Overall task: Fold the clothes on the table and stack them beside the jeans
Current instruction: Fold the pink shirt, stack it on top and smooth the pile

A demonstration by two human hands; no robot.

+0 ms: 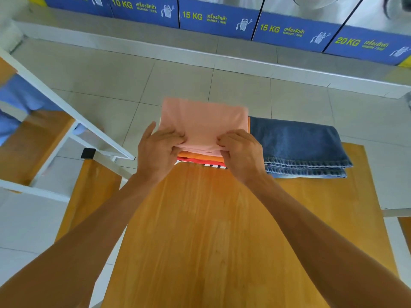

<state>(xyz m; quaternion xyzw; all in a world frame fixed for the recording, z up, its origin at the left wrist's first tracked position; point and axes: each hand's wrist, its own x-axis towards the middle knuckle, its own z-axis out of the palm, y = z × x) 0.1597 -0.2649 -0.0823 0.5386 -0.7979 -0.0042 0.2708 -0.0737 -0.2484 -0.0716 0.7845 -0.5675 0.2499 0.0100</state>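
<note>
We pinch the folded pink garment [203,121] with left hand [156,150] and right hand [241,152] — jeans [298,141] just right of our right hand.

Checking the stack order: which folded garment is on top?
The pink garment, pinched by both hands, tops the pile; the orange one and the striped one lie beneath.

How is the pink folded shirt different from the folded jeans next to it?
The pink shirt is thin and pale; the jeans are thick, dark blue denim. The shirt tops a stack of garments and both hands pinch its near edge; the jeans lie directly on the table, untouched. Both are folded, side by side.
</note>
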